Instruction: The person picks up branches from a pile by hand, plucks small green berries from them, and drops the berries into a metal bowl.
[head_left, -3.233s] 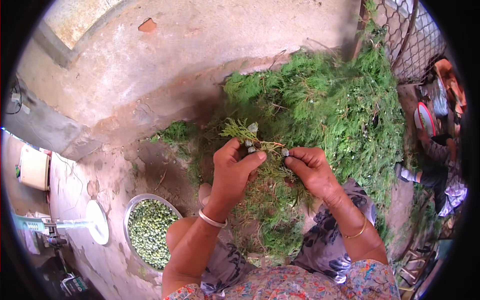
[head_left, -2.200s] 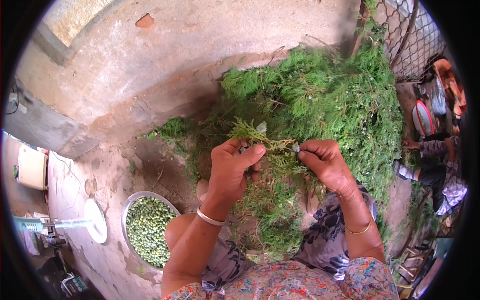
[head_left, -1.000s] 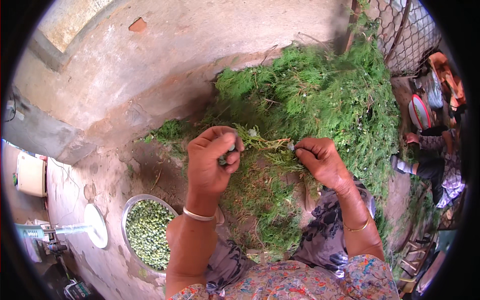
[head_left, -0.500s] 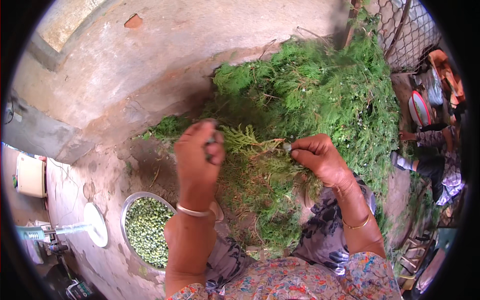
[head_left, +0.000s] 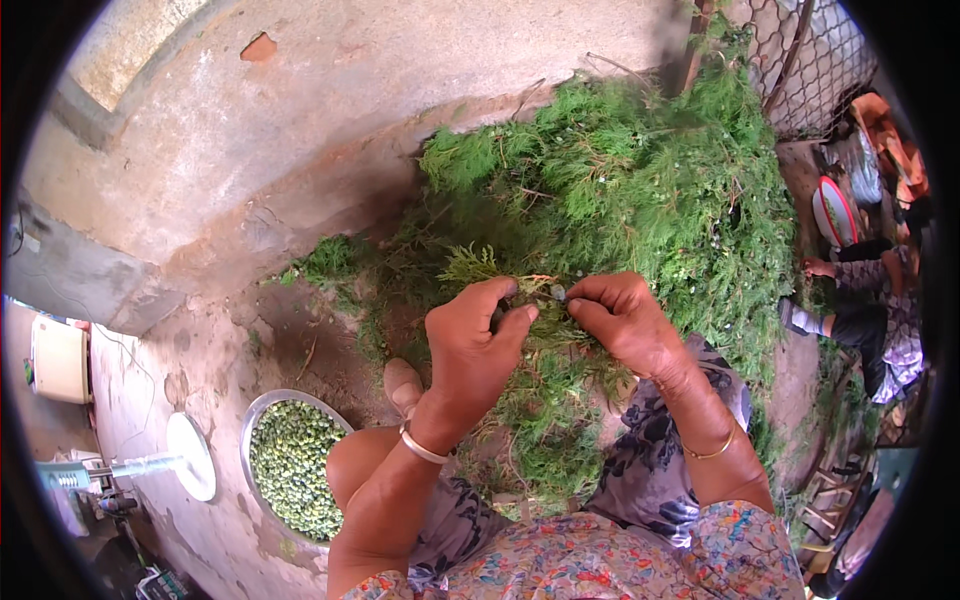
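Note:
A green, scaly-leaved conifer sprig (head_left: 468, 264) with a brownish stem lies across the space between my hands, above the cuttings on the ground. My right hand (head_left: 622, 318) pinches its stem end between thumb and fingertips, beside a small pale blue-green cone (head_left: 558, 292). My left hand (head_left: 474, 338) has come up to the same stem. Its fingers are curled, and thumb and forefinger point at the cone with a small gap. Something dark shows inside the curled left fingers, too hidden to name.
A metal basin (head_left: 247, 440) of small green cones stands at my left, near a white round fan base (head_left: 190, 456). Heaped conifer branches (head_left: 640, 170) lie ahead against the wall (head_left: 300, 110). At far right sits another person (head_left: 850, 325), near a red-rimmed basin (head_left: 834, 212).
My left hand has moved right and slightly down, from beside the sprig's leafy tip to its stem near my right hand. The right hand has shifted slightly left.

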